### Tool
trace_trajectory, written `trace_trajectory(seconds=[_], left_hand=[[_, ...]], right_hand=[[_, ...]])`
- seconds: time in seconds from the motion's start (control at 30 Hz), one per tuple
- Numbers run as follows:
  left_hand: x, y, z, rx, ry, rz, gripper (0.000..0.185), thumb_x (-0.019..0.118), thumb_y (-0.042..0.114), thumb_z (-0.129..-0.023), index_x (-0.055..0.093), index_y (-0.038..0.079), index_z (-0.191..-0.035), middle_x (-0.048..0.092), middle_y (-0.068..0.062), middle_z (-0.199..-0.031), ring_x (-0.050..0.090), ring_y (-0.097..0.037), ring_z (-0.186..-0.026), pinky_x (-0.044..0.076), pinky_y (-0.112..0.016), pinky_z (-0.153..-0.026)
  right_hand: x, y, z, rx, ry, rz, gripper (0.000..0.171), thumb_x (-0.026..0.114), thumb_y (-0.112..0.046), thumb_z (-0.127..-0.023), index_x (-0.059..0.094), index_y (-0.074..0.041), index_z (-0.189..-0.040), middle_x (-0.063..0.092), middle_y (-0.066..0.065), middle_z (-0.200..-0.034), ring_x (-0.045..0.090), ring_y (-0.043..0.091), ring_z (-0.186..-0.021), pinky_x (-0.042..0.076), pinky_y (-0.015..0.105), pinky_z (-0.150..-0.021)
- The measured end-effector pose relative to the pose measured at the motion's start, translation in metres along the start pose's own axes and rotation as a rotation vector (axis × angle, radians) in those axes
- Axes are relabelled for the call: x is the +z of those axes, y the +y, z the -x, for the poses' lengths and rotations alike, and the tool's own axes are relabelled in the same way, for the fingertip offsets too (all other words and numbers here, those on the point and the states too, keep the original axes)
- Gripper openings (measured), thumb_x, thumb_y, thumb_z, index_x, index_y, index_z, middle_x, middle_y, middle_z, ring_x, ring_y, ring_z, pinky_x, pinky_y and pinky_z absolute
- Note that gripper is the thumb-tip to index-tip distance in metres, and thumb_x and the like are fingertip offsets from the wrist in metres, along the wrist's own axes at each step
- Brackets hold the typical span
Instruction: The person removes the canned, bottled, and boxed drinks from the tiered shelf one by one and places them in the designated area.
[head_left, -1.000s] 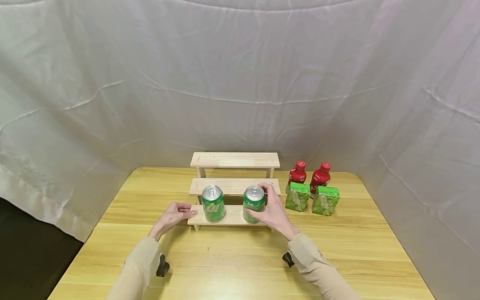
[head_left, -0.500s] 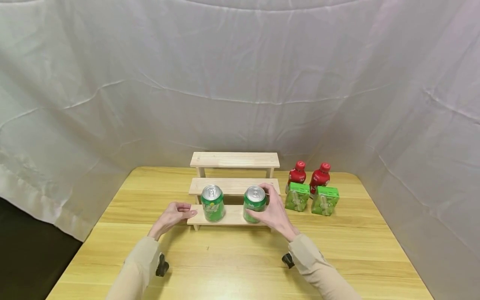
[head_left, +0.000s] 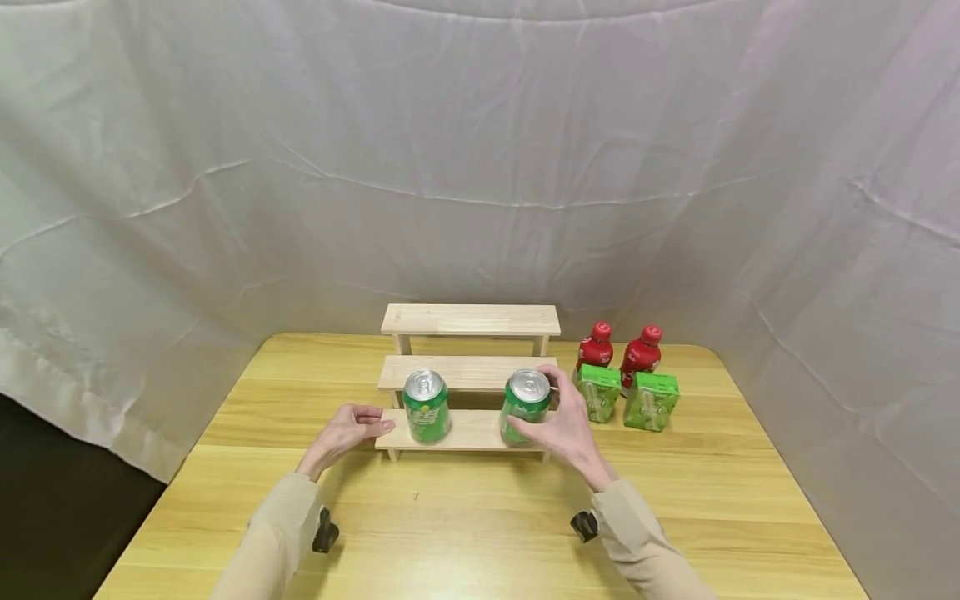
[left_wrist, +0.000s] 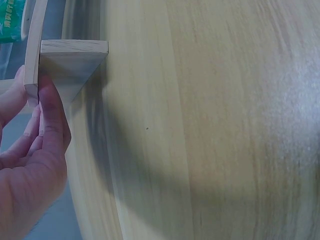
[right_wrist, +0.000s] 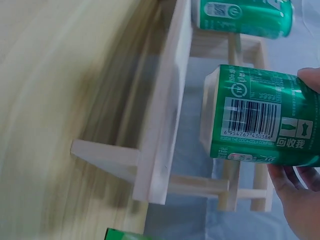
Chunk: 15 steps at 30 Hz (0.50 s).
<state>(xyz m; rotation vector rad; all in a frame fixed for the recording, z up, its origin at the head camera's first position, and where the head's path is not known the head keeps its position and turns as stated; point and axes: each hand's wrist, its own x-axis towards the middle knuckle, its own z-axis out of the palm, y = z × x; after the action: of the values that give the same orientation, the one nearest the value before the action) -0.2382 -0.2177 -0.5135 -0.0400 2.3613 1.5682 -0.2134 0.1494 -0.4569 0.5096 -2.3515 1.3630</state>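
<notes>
A three-tier wooden stand stands on the table. My left hand pinches the left end of its lowest board; in the left wrist view the thumb is on top of that board and the fingers are beneath. My right hand grips a green soda can by its sides, over the right part of the lowest tier. In the right wrist view, a gap shows between the base of this can and the board. A matching can stands upright on the left part of that tier.
To the right of the stand are two red bottles, with two green drink cartons in front of them. Grey fabric hangs behind and at the sides of the wooden table.
My right hand has moved to the right along the lowest tier, carrying its can. The left hand, the stand and the other can look the same.
</notes>
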Motion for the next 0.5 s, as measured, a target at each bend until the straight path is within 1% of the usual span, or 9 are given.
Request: trace_trajectory(seconds=[0.13, 0.2, 0.23, 0.3, 0.37, 0.43, 0.5], left_hand=[[0.0, 0.0, 0.0, -0.004, 0.002, 0.001, 0.057, 0.072, 0.017, -0.093, 0.05, -0.019, -0.131, 0.064, -0.029, -0.119, 0.064, -0.02, -0.098, 0.056, -0.031, -0.09], [0.0, 0.0, 0.0, -0.003, 0.002, 0.0, 0.057, 0.072, 0.017, -0.093, 0.05, -0.019, -0.132, 0.063, -0.029, -0.12, 0.064, -0.02, -0.099, 0.057, -0.032, -0.091], [0.0, 0.0, 0.0, -0.004, 0.002, 0.001, 0.058, 0.072, 0.017, -0.092, 0.05, -0.019, -0.132, 0.063, -0.029, -0.12, 0.064, -0.021, -0.099, 0.057, -0.032, -0.091], [0.0, 0.0, -0.001, -0.003, 0.0, 0.004, 0.058, 0.072, 0.017, -0.092, 0.049, -0.019, -0.132, 0.063, -0.03, -0.12, 0.064, -0.021, -0.1, 0.057, -0.033, -0.092], [0.0, -0.001, -0.001, -0.003, -0.002, 0.006, 0.058, 0.072, 0.017, -0.092, 0.049, -0.019, -0.132, 0.063, -0.029, -0.12, 0.064, -0.021, -0.099, 0.057, -0.033, -0.091], [0.0, -0.001, -0.001, -0.003, -0.002, 0.006, 0.058, 0.072, 0.017, -0.092, 0.049, -0.019, -0.132, 0.063, -0.029, -0.119, 0.063, -0.02, -0.098, 0.057, -0.031, -0.09], [0.0, -0.001, -0.001, -0.003, -0.002, 0.006, 0.057, 0.072, 0.017, -0.092, 0.05, -0.019, -0.132, 0.064, -0.027, -0.117, 0.063, -0.019, -0.097, 0.056, -0.029, -0.088]], right_hand=[[-0.008, 0.001, 0.002, 0.025, 0.009, -0.025, 0.081, 0.092, -0.002, -0.063, 0.05, 0.002, -0.132, 0.063, 0.018, -0.122, 0.062, 0.031, -0.112, 0.057, 0.05, -0.095], [-0.013, 0.002, 0.003, 0.041, 0.018, -0.028, 0.081, 0.092, -0.001, -0.063, 0.05, 0.002, -0.132, 0.063, 0.018, -0.123, 0.062, 0.032, -0.113, 0.055, 0.051, -0.097], [-0.016, 0.002, 0.004, 0.052, 0.024, -0.03, 0.081, 0.091, 0.0, -0.063, 0.05, 0.001, -0.132, 0.064, 0.018, -0.123, 0.062, 0.031, -0.113, 0.056, 0.05, -0.097], [-0.02, 0.003, 0.006, 0.073, 0.036, -0.027, 0.081, 0.092, 0.0, -0.063, 0.05, 0.001, -0.132, 0.065, 0.017, -0.122, 0.062, 0.029, -0.111, 0.057, 0.042, -0.096], [-0.025, 0.005, 0.008, 0.089, 0.048, -0.02, 0.081, 0.092, 0.0, -0.062, 0.051, 0.0, -0.132, 0.066, 0.017, -0.121, 0.062, 0.025, -0.109, 0.057, 0.032, -0.093], [-0.029, 0.007, 0.01, 0.107, 0.059, -0.018, 0.081, 0.092, 0.0, -0.063, 0.052, -0.001, -0.133, 0.066, 0.016, -0.121, 0.061, 0.019, -0.109, 0.055, 0.023, -0.09], [-0.033, 0.01, 0.012, 0.127, 0.069, -0.015, 0.081, 0.092, -0.001, -0.063, 0.052, -0.001, -0.133, 0.066, 0.015, -0.122, 0.058, 0.011, -0.108, 0.052, 0.016, -0.089]])
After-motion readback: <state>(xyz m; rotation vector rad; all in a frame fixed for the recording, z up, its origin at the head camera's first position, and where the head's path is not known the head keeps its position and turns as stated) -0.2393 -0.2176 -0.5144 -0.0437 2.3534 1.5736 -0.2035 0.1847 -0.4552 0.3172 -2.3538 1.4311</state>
